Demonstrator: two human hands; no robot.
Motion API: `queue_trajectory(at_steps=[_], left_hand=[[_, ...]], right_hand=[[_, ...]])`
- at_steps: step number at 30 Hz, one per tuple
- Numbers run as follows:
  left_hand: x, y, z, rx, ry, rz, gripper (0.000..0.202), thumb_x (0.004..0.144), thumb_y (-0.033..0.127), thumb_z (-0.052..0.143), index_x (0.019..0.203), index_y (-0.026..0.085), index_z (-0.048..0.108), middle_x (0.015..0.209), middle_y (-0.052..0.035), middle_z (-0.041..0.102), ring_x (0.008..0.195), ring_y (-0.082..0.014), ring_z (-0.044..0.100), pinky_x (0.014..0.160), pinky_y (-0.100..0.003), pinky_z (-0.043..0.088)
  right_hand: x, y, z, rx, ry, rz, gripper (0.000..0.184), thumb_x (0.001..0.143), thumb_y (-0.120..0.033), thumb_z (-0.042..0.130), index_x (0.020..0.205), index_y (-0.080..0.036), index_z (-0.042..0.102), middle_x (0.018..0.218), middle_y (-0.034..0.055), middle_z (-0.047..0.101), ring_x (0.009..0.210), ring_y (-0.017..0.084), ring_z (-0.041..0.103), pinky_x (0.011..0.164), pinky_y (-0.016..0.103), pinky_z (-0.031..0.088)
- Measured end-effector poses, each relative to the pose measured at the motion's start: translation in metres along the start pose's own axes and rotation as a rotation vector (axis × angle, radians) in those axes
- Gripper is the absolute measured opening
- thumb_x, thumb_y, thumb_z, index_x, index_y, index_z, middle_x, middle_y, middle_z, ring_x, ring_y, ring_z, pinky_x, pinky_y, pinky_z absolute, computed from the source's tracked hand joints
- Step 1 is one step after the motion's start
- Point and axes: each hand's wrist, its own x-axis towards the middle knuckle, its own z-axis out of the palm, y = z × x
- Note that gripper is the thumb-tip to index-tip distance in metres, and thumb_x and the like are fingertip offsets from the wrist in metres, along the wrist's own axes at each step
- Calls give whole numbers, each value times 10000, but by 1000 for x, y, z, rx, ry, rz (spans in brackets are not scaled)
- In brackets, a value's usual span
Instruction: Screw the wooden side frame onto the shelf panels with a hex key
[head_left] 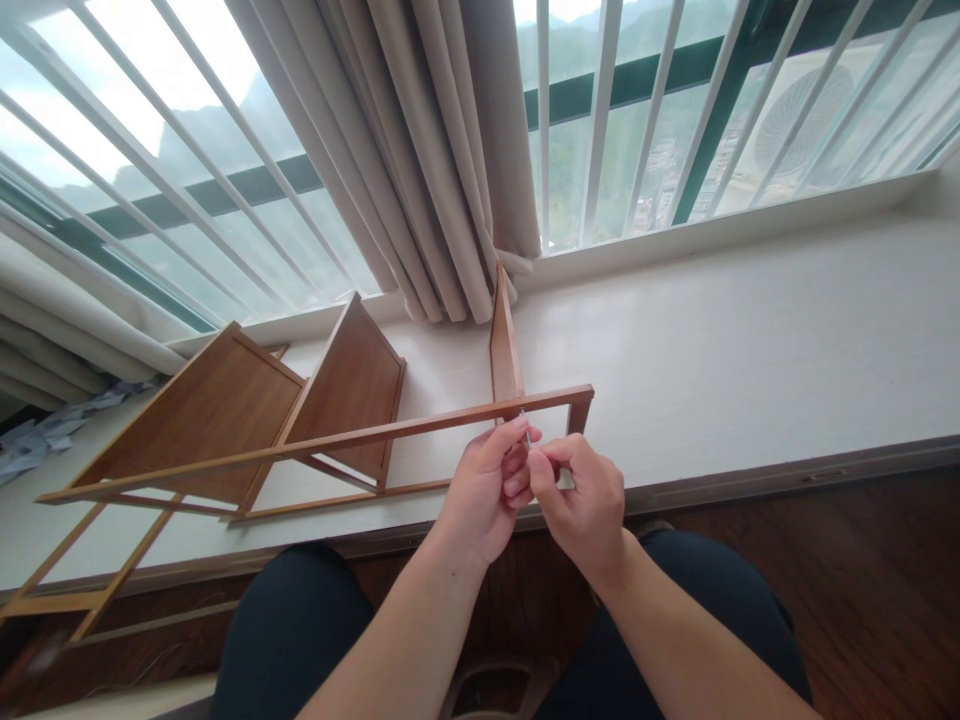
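White ledge [750, 340] runs the width of the view under a barred window [645, 110]; dark wood floor [862, 580] sits below its front edge.

Metal piece [526, 432]: small, thin and silvery, with only a short length showing. It sits just under the top rail [360, 437] of a wooden shelf frame [225, 410], near the frame's right-hand corner. What kind of part it is cannot be told.

Left hand [486, 492]: fingers curled, thumb and forefinger tips closed together on the metal piece from the left.

Right hand [586, 503]: fingers bent in, thumb and forefinger pressed together against the same piece from the right. The two hands touch at the fingertips, in front of the rail and over the ledge's front edge.

Shelf frame: lies on its side along the ledge, with the long rail stretching left from the hands. Two flat brown panels stand tilted within it at the left. A third panel [504, 340] stands on edge just behind the hands, reaching back toward the curtain. The frame's far left end overhangs the ledge.

Curtain [420, 150]: beige, gathered in folds at the centre of the window, hem resting on the ledge.

Crumpled grey-blue sheet [45, 432]: at the far left of the ledge.

Dark trousers [300, 620]: both knees show beneath the forearms.
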Motion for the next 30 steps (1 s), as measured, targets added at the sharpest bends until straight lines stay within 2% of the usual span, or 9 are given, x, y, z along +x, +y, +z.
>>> queue_trajectory(at_steps=[7, 13, 22, 30], left_hand=[[0, -1, -1, 5, 1, 10, 359, 733, 436, 848, 768, 113, 696, 499, 107, 321, 421, -19, 241, 367, -147, 215], [-1, 0, -1, 7, -19, 5, 338, 767, 427, 824, 781, 111, 705, 493, 92, 366, 416, -15, 254, 366, -138, 204], [-1, -1, -1, -1, -18, 3, 345, 762, 428, 833, 794, 112, 696, 502, 104, 330, 423, -20, 253, 373, -148, 216], [0, -1, -2, 13, -21, 13, 375, 761, 460, 836, 776, 116, 687, 508, 105, 326, 431, -20, 250, 370, -146, 214]], right_hand=[[1, -1, 0, 51, -12, 62, 126, 972, -204, 604, 849, -221, 580, 658, -45, 683, 556, 99, 652, 575, 192, 507], [2, -1, 2, 47, -31, 44, 192, 944, -247, 644, 777, -215, 553, 616, -47, 610, 521, 94, 577, 540, 201, 469], [-2, 2, -1, 99, -126, 97, 237, 993, -211, 565, 761, -205, 613, 643, -14, 649, 562, 116, 589, 594, 245, 461], [0, 0, -1, 135, -154, 143, 315, 1030, -208, 466, 736, -219, 577, 643, -7, 642, 587, 134, 607, 606, 259, 477]])
